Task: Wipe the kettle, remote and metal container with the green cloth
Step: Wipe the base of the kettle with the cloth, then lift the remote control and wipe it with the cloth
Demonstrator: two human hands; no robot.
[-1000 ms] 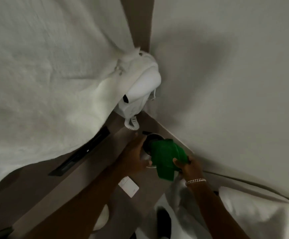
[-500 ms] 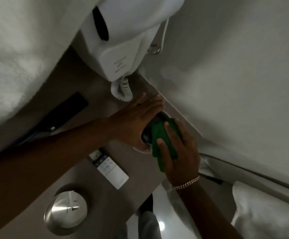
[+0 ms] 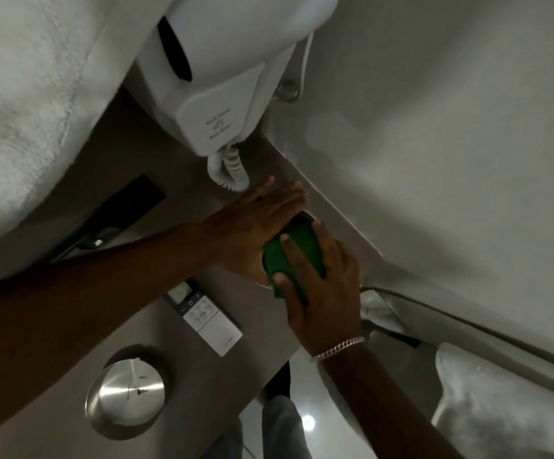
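In the corner of the brown counter stands the dark kettle (image 3: 304, 218), almost wholly covered; only a strip of its rim shows. My left hand (image 3: 252, 226) wraps its left side with the fingers stretched toward the wall. My right hand (image 3: 325, 293) presses the green cloth (image 3: 298, 246) flat on the kettle's top. The white remote (image 3: 207, 318) lies on the counter just below my left wrist. The round metal container (image 3: 125, 397) with its shiny lid sits nearer the front, at lower left.
A white wall-mounted hair dryer (image 3: 222, 77) with a coiled cord (image 3: 229, 168) hangs right above the kettle. White towelling (image 3: 27, 104) hangs at the left, and a black strip (image 3: 126, 207) lies by it. The wall (image 3: 434, 160) closes the right side. The counter edge (image 3: 269, 369) drops to a shiny floor.
The view has tilted down and closer to the counter. My right hand went from holding the hanging cloth to pressing it flat on the kettle's top, and my left hand closed around the kettle's side.
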